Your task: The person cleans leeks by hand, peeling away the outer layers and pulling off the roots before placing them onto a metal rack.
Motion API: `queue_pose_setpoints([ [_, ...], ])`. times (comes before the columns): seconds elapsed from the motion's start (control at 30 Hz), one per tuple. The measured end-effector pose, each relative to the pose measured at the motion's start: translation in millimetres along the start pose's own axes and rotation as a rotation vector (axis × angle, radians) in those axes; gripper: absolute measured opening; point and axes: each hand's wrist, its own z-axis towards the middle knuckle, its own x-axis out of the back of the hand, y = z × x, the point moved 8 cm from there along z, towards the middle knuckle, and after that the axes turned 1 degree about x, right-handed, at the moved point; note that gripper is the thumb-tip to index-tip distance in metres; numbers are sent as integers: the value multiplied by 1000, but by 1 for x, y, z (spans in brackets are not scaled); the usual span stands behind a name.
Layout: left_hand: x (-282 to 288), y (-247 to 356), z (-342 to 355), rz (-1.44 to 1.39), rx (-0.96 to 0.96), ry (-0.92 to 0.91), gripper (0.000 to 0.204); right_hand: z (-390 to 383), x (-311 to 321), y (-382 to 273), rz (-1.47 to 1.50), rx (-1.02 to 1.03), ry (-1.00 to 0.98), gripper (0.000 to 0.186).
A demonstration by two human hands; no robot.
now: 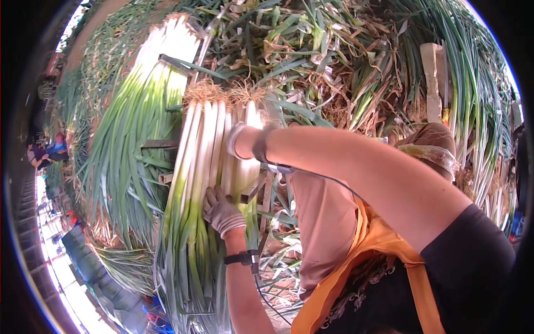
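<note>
A thick bundle of leeks [200,183], with white stalks, green tops and hairy roots at its far end, lies in front of me across a wooden frame [253,192]. My left hand [221,211], in a grey work glove with a black band on the wrist, presses on the middle of the bundle with its fingers curled over the stalks. My right hand [243,142], also gloved, reaches in from the right and clasps the white stalks near the root end. My orange apron [378,245] shows at the lower right.
A second leek bundle [150,94] sits in a wooden rack at the upper left. Loose leeks and dry leaves [334,50] are heaped behind. A pale wooden post [431,83] stands at the right. Other people [44,151] crouch at the far left.
</note>
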Motion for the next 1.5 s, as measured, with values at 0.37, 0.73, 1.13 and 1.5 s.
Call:
queue_pose_setpoints([
  [0.37,-7,4,3,35,-19,-22,44,14,-15,17,-23,302,22,33],
  [0.73,2,6,-3,58,-19,-36,48,-61,17,58,668,286,512,27],
  [1.13,7,20,-5,30,4,-35,47,-189,-417,134,456,-487,-38,22],
  [1.5,-66,-142,26,-37,-69,122,32,-189,-336,146,920,-508,310,19],
])
